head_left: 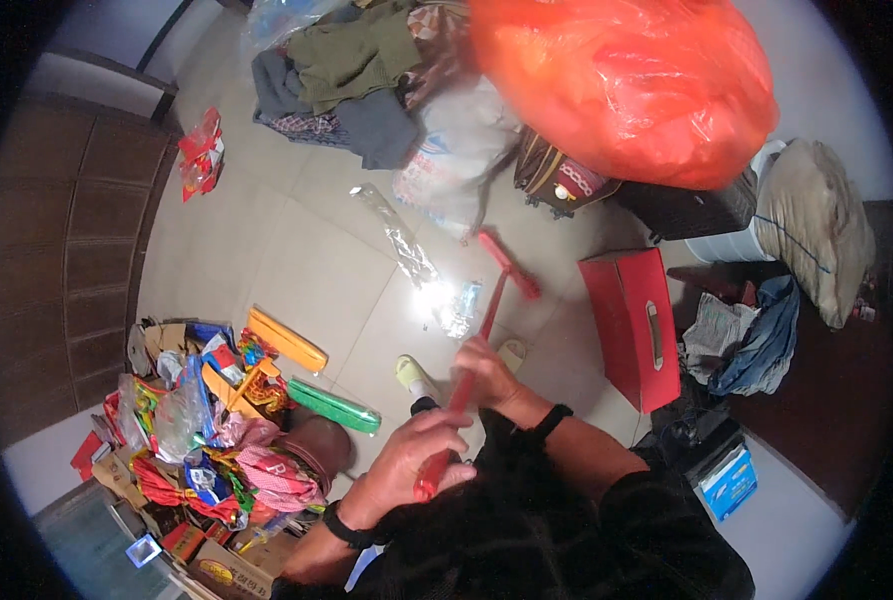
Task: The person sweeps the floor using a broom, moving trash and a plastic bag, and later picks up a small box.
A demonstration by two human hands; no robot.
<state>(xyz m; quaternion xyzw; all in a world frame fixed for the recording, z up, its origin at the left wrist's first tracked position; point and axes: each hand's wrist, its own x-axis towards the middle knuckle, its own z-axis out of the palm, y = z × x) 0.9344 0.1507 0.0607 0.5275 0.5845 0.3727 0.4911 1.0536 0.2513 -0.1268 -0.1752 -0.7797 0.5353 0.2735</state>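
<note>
A red broom (492,305) slants across the middle of the view, its bristled head on the tiled floor. My left hand (414,462) is closed round the top end of the handle. Lower down the same handle, my right hand (486,374) is wrapped round it. Left of the broom head lies a long crumpled strip of clear plastic wrapping (398,240), with a small bluish wrapper (466,302) at its near end. A bright glare hides part of the plastic.
On the left is a heap of bags and cardboard, beside a green broom head (334,405) and an orange one (286,340). A red box (626,330) stands right. Farther off are a suitcase (554,178), a white sack (456,150), clothes (351,65) and a big red plastic bag (626,85).
</note>
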